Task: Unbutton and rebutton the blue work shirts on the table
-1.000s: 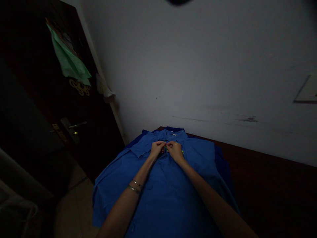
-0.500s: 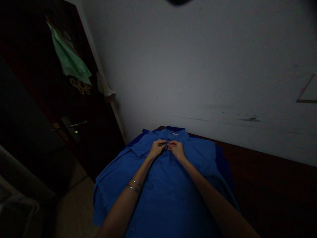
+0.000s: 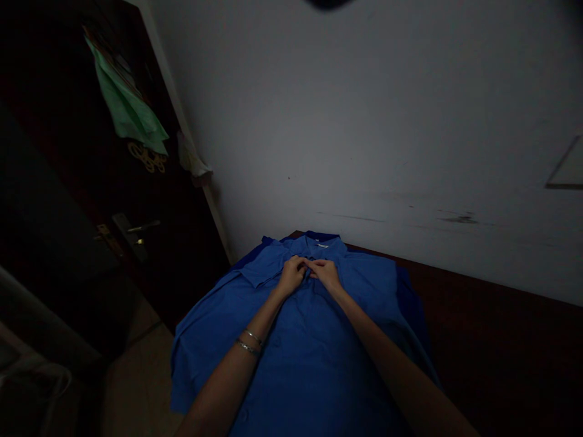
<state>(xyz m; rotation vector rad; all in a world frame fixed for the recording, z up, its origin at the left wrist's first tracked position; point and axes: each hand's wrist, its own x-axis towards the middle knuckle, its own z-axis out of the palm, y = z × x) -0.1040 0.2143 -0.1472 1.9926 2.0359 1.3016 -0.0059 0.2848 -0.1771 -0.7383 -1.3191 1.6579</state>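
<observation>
Far left: dark door (image 3: pixel 180 203), green cloth (image 3: pixel 130 115) hanging on it, metal door handle (image 3: pixel 144 227) below. Tiled floor (image 3: pixel 141 376) shows under that.

Centre: blue shirt (image 3: pixel 300 364), lying front up on the table (image 3: pixel 496 321), near its left end. Long axis runs from the wall (image 3: pixel 341 121) toward the wearer, roughly up-down in view. Collar (image 3: pixel 319 247) points away, at the wall; the body comes back between the forearms and runs out of the bottom of view. Button line follows the same axis, a bit left of middle. Blue cloth spreads out to both sides, wider toward the near end.

Left hand (image 3: pixel 293 274), two bracelets (image 3: pixel 247 348) up its forearm: on the shirt front just below the collar, fingers curled in and pinched on the cloth. Right hand (image 3: pixel 325 274) just beside it, fingertips meeting the left's at the button line, also closed in a pinch on the cloth. Exact bit between the fingertips: too dark, can't tell.

Right of the shirt: darker blue garment (image 3: pixel 412 300) sticking out from under it, then bare dark tabletop. Far right: pale plate (image 3: pixel 567 164) on the wall, cut off by the edge of view.
</observation>
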